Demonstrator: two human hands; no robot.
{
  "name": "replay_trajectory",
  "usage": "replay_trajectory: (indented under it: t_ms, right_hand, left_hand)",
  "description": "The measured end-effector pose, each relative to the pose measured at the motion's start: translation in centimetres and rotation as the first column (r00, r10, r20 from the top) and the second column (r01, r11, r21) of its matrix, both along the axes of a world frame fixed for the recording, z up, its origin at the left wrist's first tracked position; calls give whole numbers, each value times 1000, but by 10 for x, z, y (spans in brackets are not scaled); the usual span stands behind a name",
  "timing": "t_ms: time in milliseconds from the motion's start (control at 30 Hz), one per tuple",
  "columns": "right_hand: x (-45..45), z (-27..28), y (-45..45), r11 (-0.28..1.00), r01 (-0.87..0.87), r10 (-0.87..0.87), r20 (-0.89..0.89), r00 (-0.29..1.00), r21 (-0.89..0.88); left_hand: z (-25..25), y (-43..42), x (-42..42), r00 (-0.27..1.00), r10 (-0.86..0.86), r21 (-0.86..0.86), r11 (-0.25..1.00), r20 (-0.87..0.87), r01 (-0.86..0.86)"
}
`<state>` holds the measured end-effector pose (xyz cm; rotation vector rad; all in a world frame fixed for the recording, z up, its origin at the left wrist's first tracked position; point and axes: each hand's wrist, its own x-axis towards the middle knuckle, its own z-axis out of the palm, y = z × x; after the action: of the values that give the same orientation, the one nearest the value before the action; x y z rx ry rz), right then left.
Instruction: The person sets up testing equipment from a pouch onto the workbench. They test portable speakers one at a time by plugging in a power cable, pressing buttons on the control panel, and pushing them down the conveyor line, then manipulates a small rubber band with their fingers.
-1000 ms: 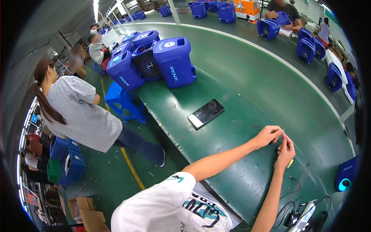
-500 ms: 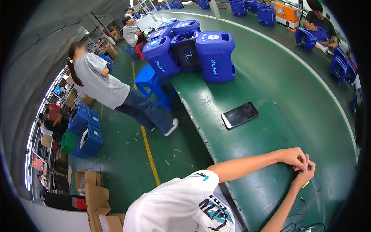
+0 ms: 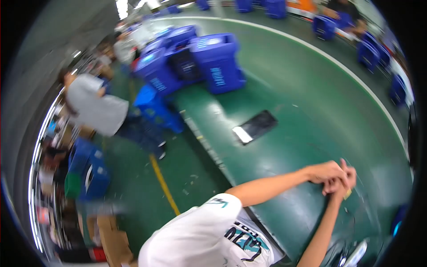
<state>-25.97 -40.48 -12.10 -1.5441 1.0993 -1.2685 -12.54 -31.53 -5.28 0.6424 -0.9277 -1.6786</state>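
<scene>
Over the green tabletop (image 3: 284,164), my left hand (image 3: 328,172) and my right hand (image 3: 348,179) touch each other. The left hand's bent fingers lie across the right hand. On my right hand one finger points up while others curl under the left hand. Whether anything small sits between them is hidden by overlap and blur. A small yellow item (image 3: 348,193) shows at my right wrist. Farther up the table, apart from both hands, lies a dark phone-like device (image 3: 259,126) with a pale end.
Blue cases (image 3: 216,64) stand at the table's far end, beside a blue stool (image 3: 155,107). A person in a grey shirt (image 3: 95,104) stands left. Cables and a white device (image 3: 356,253) lie near my right forearm. Cardboard boxes (image 3: 113,236) are on the floor.
The view has swung, so the surroundings shift left and blur. My hands stay together, but the left fingers now lie across the right hand and a right finger points up.
</scene>
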Motion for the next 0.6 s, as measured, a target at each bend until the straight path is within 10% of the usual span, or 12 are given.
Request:
replay_trajectory:
  t_ms: [33,167,600]
  right_hand:
    - [1,7,5,982,50,-64,-78,995,-180]
    - [-9,32,16,999,39,-39,-23,999,-15]
    - [-14,42,19,995,16,-26,100,995,98]
  left_hand:
    - [5,3,-2,999,1,8,1000,35,-2]
    - [-6,-10,-13,972,-22,-17,999,236,27]
    - [3,-14,-10,974,-213,89,974,73,206]
